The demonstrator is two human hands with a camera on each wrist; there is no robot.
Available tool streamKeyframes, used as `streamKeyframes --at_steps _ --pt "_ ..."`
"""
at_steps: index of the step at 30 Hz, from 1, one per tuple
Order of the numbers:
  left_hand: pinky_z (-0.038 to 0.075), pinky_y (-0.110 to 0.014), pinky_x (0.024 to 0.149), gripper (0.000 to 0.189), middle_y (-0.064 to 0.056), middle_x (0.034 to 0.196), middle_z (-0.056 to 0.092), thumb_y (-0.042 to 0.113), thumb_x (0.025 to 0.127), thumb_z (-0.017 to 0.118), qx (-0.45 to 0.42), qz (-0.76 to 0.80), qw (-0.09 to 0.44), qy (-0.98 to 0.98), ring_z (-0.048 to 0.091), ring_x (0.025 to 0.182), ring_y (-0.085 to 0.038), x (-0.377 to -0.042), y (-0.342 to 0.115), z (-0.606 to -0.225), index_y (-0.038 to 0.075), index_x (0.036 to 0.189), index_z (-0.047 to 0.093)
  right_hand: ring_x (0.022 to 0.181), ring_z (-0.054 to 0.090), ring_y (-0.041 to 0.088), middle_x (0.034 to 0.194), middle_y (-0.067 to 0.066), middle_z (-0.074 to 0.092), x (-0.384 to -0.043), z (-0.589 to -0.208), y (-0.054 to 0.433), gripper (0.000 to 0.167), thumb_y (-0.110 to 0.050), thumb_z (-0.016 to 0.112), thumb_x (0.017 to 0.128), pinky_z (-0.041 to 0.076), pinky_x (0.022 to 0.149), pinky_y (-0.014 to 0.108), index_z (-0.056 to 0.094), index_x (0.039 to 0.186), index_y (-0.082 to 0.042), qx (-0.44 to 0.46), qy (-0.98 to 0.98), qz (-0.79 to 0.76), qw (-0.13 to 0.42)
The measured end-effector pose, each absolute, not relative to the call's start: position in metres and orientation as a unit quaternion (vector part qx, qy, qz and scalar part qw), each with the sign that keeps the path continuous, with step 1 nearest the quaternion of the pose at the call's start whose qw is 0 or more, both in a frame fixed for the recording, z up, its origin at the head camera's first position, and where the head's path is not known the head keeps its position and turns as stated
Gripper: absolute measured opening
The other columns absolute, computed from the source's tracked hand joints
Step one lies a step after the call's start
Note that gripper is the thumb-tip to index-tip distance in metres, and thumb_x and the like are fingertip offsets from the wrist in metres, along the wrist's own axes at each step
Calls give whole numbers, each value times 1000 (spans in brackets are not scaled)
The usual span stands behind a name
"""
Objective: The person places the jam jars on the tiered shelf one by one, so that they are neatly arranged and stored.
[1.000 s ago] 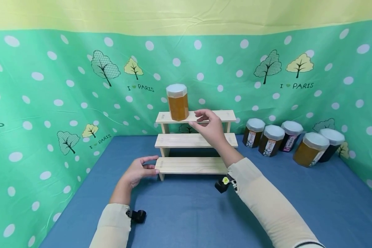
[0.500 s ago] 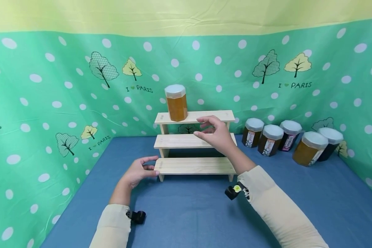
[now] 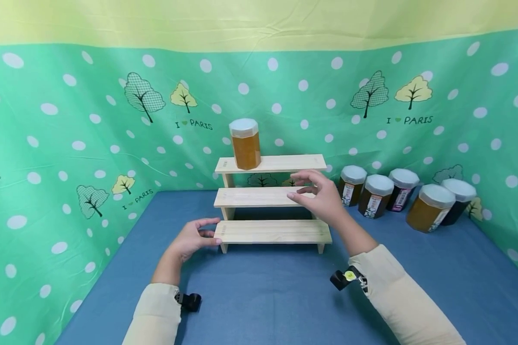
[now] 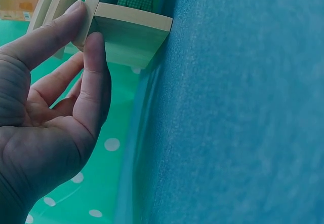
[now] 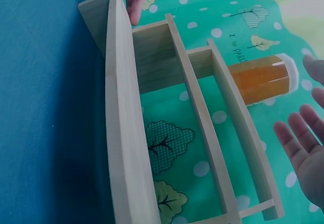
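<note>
A three-step wooden display rack (image 3: 272,232) stands on the blue cloth. On the left part of its top step sits an amber jar (image 3: 247,149) with a white lid, upright. My left hand (image 3: 193,239) pinches the left end of the bottom step between thumb and fingers; the left wrist view shows the thumb and fingertips on either side of the board (image 4: 88,16). In front of the right part of the middle step hovers my right hand (image 3: 321,196), fingers loosely bent and nothing in it. The right wrist view shows that hand (image 5: 309,148) apart from the jar (image 5: 263,79).
Several lidded jars stand on the right of the table: two brown ones (image 3: 351,184) (image 3: 375,196), a dark one (image 3: 401,191), an amber one (image 3: 430,208) and another dark one (image 3: 457,201). A green dotted curtain (image 3: 285,120) hangs behind the rack.
My right hand has moved away from the jar on the top step, to the right and down towards the body. The left hand stays on the bottom step, and the jar stays put.
</note>
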State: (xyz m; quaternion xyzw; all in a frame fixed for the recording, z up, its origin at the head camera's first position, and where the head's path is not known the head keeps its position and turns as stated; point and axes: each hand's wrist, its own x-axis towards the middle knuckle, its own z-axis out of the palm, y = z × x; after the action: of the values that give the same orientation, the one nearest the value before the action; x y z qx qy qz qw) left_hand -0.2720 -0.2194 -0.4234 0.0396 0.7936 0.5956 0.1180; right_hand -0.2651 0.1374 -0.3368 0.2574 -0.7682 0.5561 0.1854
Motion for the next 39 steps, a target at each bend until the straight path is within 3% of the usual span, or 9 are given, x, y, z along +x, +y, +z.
streamKeyframes --at_steps 3,10,18,21,27,35,39 --pt "57 -44 79 72 -24 111 63 -3 74 82 37 597 117 793 65 87 -22 -272 -220 -423 -2 139 51 105 57 37 120 19 57 -261 -338 140 38 1 75 84 54 86 44 63 119 2 254 -769 557 186" --pt "57 -45 78 71 -25 113 62 -2 75 82 38 596 115 794 65 87 -22 -270 -219 -422 -2 139 51 103 59 28 119 13 58 -253 -342 155 38 -3 76 84 55 85 38 64 119 0 251 -765 556 204" --pt "57 -44 79 71 -27 118 59 -1 75 82 37 593 115 796 65 89 -22 -272 -219 -424 -1 138 52 97 58 36 111 22 59 -228 -331 165 36 11 74 80 55 82 44 62 114 10 247 -777 524 247" --pt "57 -44 78 70 -27 118 59 -2 75 82 40 594 114 795 65 89 -22 -271 -219 -424 -2 139 52 98 57 37 112 24 57 -225 -333 171 40 11 74 80 55 85 40 60 117 10 240 -787 517 238" --pt "57 -46 79 71 -26 118 60 -2 76 81 45 593 115 795 65 90 -22 -270 -219 -423 -2 139 51 108 54 28 126 14 50 -233 -352 192 54 4 77 80 50 92 37 56 130 0 231 -804 505 214" --pt "58 -43 78 69 -27 119 59 -2 75 82 35 595 113 795 65 90 -22 -271 -220 -425 -1 138 53 108 54 28 130 13 48 -231 -361 212 63 9 78 77 48 92 21 53 134 0 216 -804 490 258" --pt "58 -42 78 69 -26 119 59 -2 75 82 35 594 113 796 65 90 -22 -271 -219 -424 0 138 53 107 54 12 130 18 48 -229 -367 223 63 14 75 76 46 91 15 52 134 4 195 -809 484 271"
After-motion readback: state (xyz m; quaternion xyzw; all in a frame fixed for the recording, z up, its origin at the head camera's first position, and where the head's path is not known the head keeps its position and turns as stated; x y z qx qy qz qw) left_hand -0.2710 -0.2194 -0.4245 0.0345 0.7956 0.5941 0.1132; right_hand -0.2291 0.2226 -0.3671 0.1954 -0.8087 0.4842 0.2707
